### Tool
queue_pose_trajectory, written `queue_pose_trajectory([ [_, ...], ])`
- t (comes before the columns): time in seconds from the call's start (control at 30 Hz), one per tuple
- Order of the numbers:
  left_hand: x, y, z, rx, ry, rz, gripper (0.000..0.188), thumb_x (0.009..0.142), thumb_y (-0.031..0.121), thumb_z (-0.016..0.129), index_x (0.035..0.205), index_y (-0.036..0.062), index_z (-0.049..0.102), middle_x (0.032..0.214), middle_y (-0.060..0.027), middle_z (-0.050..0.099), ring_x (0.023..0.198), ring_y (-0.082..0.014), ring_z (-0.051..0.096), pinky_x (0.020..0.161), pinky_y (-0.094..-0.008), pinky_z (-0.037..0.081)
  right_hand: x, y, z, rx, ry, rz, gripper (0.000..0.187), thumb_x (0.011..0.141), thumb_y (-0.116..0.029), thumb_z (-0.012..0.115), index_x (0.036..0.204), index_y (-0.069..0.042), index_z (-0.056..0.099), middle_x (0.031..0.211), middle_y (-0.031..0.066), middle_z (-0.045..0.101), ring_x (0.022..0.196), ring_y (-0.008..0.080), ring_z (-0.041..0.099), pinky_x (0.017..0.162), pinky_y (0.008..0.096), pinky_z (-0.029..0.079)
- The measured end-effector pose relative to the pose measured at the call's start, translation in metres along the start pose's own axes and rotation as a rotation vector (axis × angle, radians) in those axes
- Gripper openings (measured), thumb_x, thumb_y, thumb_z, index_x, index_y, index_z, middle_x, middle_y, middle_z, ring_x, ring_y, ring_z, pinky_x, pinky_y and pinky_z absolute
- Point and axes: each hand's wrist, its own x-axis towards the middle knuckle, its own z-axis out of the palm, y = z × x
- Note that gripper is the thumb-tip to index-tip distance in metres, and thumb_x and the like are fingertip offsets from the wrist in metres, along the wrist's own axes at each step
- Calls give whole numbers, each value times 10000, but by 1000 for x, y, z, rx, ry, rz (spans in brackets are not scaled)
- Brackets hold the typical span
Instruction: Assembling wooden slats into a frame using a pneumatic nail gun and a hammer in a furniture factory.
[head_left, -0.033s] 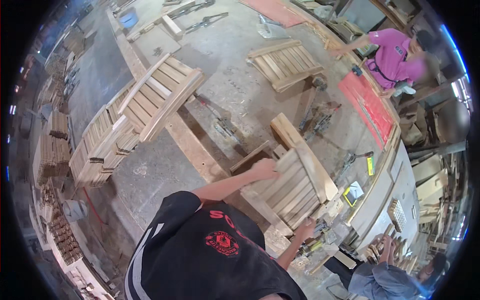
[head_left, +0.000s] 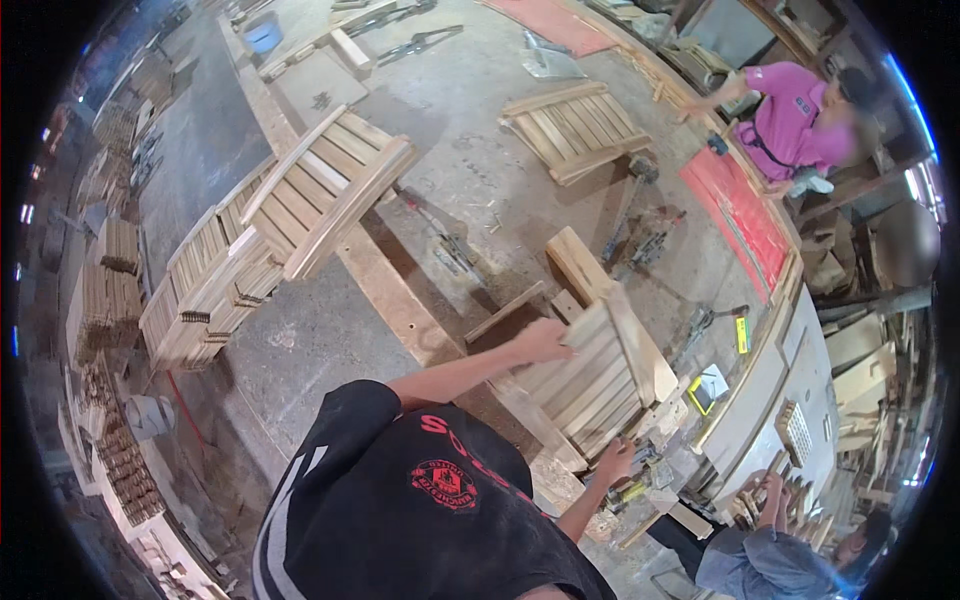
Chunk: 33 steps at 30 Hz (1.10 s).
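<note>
A slatted wooden panel (head_left: 590,375) with side rails lies tilted on a workbench in front of me, its slats blurred by motion at the left end. My left hand (head_left: 545,341) is closed on the panel's far left corner. At its near right corner my right hand (head_left: 614,461) is also closed, with the fingers partly hidden. Beyond the panel a thick wooden block (head_left: 578,262) projects from the bench, and a thin board (head_left: 505,312) stands beside my left hand.
Slatted panels are stacked (head_left: 325,190) at the left, and another slatted panel (head_left: 575,130) lies farther off. Clamps (head_left: 650,240) lie on the floor. A person in a pink shirt (head_left: 790,115) works at the far right; another in grey (head_left: 765,555) is at the near right.
My left hand and the panel's left end have shifted slightly to the right. My right hand stays at the near corner. The whole view has moved a little.
</note>
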Motion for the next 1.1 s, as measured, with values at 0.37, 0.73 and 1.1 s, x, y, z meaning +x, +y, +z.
queue_pose_trajectory([
  [0.37, -109, -22, -266, -314, 475, 186, 425, 863, 304, 718, 670, -26, 534, 573, -77, 368, 579, -71, 392, 496, -320, 345, 6, -183, 88, 734, -735, 104, 587, 968, -501, 493, 1362, -68, 484, 1071, 54, 616, 855, 170, 586, 765, 331, 485],
  [0.73, -261, -261, -375, -6, 953, -718, 586, 1008, 450, 395, 803, -32, 658, 783, -282, 643, 782, -485, 620, 695, -539, 491, -68, -624, 335, 133, -565, -1046, 426, 864, -356, 665, 1067, 19, 658, 902, 138, 702, 836, 195, 658, 754, 336, 502],
  [1.1, -259, -352, -413, -9, 1030, -1144, 511, 1002, 427, 416, 1059, -24, 649, 969, -302, 645, 936, -462, 617, 788, -542, 498, -108, -749, 471, -257, -547, -1553, 458, 860, -363, 657, 1137, 2, 651, 1041, 191, 692, 1013, 345, 648, 865, 400, 503],
])
